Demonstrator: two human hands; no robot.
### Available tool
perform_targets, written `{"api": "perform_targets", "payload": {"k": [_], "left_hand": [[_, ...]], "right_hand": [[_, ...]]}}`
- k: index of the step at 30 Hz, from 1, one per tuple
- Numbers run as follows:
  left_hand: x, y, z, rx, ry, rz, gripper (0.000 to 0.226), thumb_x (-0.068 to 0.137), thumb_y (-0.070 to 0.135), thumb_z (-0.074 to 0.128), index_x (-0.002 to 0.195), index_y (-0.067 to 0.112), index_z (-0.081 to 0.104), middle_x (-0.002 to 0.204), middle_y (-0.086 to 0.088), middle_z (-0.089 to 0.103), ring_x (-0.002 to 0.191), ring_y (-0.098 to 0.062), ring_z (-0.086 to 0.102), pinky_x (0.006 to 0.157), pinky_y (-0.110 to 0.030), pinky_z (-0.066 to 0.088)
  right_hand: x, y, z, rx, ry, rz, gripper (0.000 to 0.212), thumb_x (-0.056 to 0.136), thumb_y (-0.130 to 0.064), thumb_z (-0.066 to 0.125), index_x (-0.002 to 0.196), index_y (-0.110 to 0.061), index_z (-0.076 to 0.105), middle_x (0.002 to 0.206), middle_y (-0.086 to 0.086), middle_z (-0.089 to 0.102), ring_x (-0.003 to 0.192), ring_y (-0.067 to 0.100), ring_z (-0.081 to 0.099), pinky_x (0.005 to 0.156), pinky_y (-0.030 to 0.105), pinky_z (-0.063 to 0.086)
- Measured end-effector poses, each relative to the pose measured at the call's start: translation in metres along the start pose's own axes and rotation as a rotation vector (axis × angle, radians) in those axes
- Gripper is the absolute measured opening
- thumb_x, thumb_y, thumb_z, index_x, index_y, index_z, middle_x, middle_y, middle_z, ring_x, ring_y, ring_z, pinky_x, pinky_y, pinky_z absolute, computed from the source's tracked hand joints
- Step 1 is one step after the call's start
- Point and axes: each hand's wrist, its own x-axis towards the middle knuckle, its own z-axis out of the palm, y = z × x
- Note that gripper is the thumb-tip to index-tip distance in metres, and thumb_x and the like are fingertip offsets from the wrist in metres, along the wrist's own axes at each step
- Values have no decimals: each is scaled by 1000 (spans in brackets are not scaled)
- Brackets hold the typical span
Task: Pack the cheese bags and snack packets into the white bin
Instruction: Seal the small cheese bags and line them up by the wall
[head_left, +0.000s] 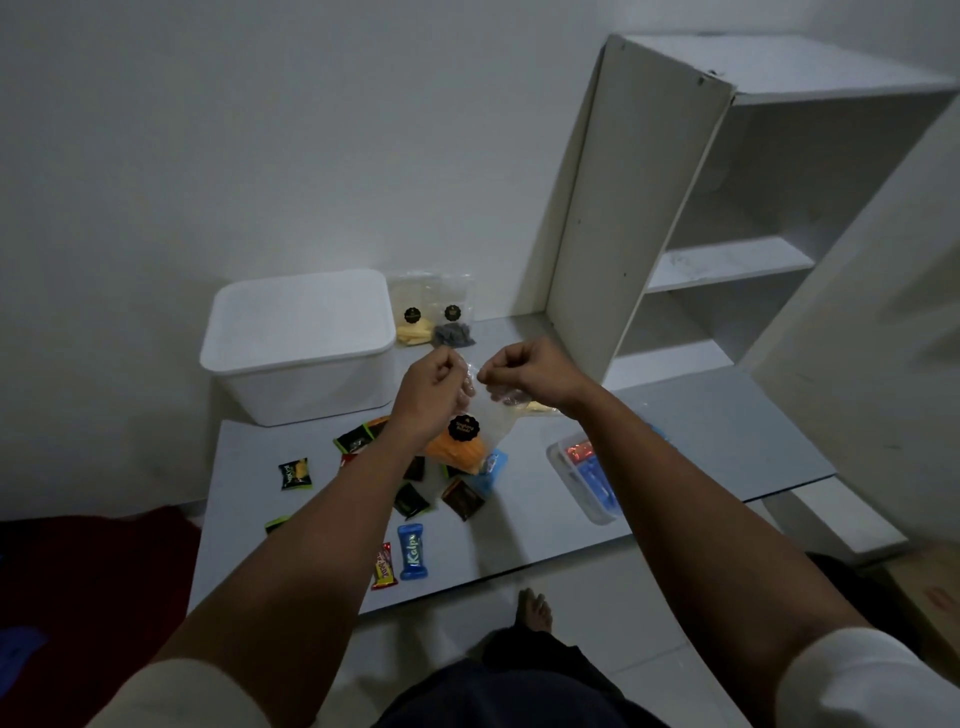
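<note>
Head view: the white bin (298, 343), lid on, stands at the table's (675, 431) back left. Both hands pinch the top edge of one clear cheese bag (462, 441); it hangs below the fingers, long axis near vertical, just right of the bin. The left hand (434, 387) is nearer the bin than the right hand (530, 369). Two more cheese bags (434, 312) lean behind the bin's right side. About ten snack packets (412, 551) lie scattered beneath; some are hidden.
</note>
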Motion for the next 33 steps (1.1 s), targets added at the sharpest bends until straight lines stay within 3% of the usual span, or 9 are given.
{"api": "perform_targets", "payload": {"k": [5, 8, 11, 14, 16, 20, 25, 30, 33], "left_hand": [[-3, 6, 5, -49, -21, -46, 19, 99, 11, 55, 83, 8, 65, 73, -8, 70, 65, -15, 63, 69, -31, 58], [-6, 8, 7, -25, -78, -62, 22, 102, 15, 54, 93, 2, 70, 76, -10, 70, 69, -17, 65, 73, -32, 59], [-3, 12, 6, 7, -94, -42, 26, 103, 16, 51, 87, 6, 68, 79, -10, 71, 73, -19, 65, 78, -38, 61], [-2, 17, 4, -2, -48, -23, 23, 104, 18, 49, 87, 11, 63, 81, -9, 69, 70, -16, 60, 65, -25, 57], [-1, 18, 4, -27, -26, -24, 20, 104, 18, 49, 92, 11, 64, 81, -8, 68, 69, -15, 59, 64, -23, 55], [2, 17, 4, -53, -35, -37, 18, 100, 17, 57, 91, 10, 72, 80, -8, 75, 74, -16, 68, 76, -29, 58], [8, 14, 4, -14, -39, -19, 20, 100, 18, 58, 88, 8, 71, 81, -8, 75, 70, -10, 66, 75, -23, 54], [13, 16, 5, -34, 17, -56, 19, 99, 18, 59, 91, 5, 71, 81, -6, 75, 68, -7, 66, 66, -14, 51], [15, 12, 7, -92, 23, -68, 18, 98, 21, 62, 87, 11, 73, 82, -7, 78, 75, -13, 69, 78, -25, 58]], "right_hand": [[-4, 1, -2, -28, -40, -9, 6, 95, -13, 69, 93, -7, 72, 82, 8, 73, 72, 10, 69, 74, 29, 55], [-2, 0, -4, -45, -78, -31, 9, 94, -13, 70, 85, -12, 72, 77, 6, 73, 72, 11, 69, 75, 30, 53], [-1, 1, -8, -5, -48, -37, 7, 92, -13, 73, 85, -14, 75, 77, 4, 74, 72, 12, 69, 74, 33, 53], [-2, 2, -12, 64, -11, -20, 8, 92, -18, 74, 92, -10, 72, 79, 4, 73, 73, 12, 69, 67, 27, 50], [-1, 5, -13, 94, 5, -22, 8, 94, -19, 72, 91, -11, 71, 80, 3, 72, 77, 15, 70, 70, 30, 50], [2, 5, -13, 100, -52, -19, 8, 95, -17, 70, 89, -12, 72, 83, 5, 73, 83, 21, 69, 83, 43, 51], [4, 6, -17, 107, -3, 12, 20, 91, -24, 75, 97, -5, 74, 82, 4, 76, 80, 17, 72, 80, 42, 51], [1, 16, -19, 187, 37, -20, 8, 93, -20, 72, 90, -13, 73, 85, 6, 76, 88, 23, 72, 91, 48, 53], [-1, 15, -20, 208, 51, -12, 11, 94, -20, 72, 92, -9, 72, 84, 6, 76, 82, 18, 71, 77, 34, 52]]}}
